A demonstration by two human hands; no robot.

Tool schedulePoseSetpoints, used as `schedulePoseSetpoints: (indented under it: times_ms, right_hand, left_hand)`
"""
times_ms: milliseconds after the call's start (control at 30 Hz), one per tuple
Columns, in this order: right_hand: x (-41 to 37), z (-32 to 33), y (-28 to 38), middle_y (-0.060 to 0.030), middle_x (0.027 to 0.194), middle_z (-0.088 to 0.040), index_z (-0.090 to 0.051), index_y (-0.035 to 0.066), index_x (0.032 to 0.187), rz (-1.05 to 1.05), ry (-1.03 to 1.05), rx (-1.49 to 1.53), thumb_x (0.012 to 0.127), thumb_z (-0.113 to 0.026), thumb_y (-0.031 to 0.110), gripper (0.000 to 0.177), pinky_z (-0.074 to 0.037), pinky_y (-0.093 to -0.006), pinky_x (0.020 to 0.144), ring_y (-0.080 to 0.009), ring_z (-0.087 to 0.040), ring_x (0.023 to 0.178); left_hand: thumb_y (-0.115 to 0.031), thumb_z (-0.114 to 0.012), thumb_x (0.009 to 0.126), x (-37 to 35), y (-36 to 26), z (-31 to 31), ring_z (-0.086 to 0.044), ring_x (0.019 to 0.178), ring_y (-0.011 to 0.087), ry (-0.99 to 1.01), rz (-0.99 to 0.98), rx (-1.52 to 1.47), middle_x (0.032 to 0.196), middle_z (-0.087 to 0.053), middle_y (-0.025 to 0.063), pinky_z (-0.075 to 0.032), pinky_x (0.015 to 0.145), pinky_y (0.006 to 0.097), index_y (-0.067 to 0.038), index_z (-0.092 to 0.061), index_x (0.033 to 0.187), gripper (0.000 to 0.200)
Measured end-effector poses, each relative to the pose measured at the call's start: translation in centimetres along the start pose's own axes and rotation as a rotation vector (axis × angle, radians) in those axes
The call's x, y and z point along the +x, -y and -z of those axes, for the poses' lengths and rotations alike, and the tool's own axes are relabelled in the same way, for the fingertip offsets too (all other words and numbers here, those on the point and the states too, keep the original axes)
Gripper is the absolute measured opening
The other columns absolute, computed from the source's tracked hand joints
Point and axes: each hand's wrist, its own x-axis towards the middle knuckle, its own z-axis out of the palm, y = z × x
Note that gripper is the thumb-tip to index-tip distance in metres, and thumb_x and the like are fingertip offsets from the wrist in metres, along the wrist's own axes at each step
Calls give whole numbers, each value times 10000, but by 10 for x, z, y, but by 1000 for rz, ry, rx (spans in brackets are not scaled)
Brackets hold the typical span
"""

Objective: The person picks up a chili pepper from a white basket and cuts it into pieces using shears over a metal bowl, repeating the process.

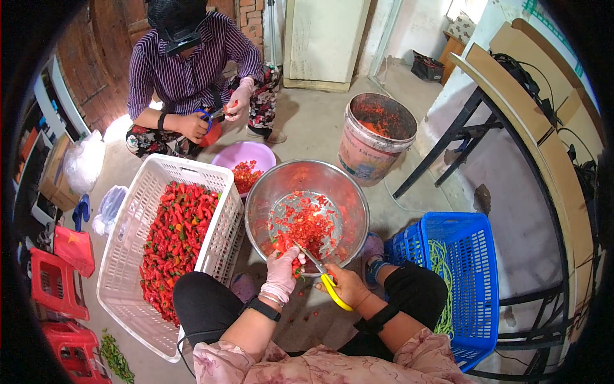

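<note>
My left hand (pixel 280 275), in a thin pale glove, is closed around red chili peppers (pixel 297 266) above the near rim of a steel bowl (pixel 355 217). Yellow-handled scissors (pixel 332 291) are in my bare right hand (pixel 347 287), their blades pointing up and left to the peppers. Inside the bowl lies a heap of chopped red chili (pixel 306 224). To my left, a white plastic crate (pixel 121 256) holds many whole red chilies (pixel 176 240).
Across from me a person (pixel 192 70) cuts peppers with blue-handled scissors above a purple basin (pixel 224 157). A stained bucket (pixel 368 150) stands beyond the bowl. On my right are a blue crate (pixel 476 275) with green beans and a folded table (pixel 543 166). Red stools (pixel 57 281) stand left.
</note>
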Motion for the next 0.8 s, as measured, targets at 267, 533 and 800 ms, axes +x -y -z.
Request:
schedulePoseSetpoints:
  times_ms: [267,533,800]
  right_hand:
    - [-2,4,6,-199,774,-588,-511,36,1026,16,-10,8,750,-679,354,453,-466,-376,617,-351,-598,723]
    - [3,-3,-8,-174,750,-589,-526,36,1003,90,-91,55,760,-682,310,399,-464,-358,613,-314,-611,702]
    - [12,6,-2,-129,786,-601,-536,34,1056,42,-164,196,774,-680,258,389,-473,-306,666,-177,-586,690]
  left_hand:
    - [-70,-582,810,2,-3,1,-552,519,139,-15,-3,35,661,-592,43,-417,406,265,-57,-572,845,39]
    - [-68,-592,797,5,-6,5,-548,513,149,-33,59,8,665,-588,46,-426,407,266,-55,-573,849,57]
    - [-172,-699,629,17,5,62,-627,658,235,1,-171,1533,732,-629,166,-486,617,335,18,-615,813,277]
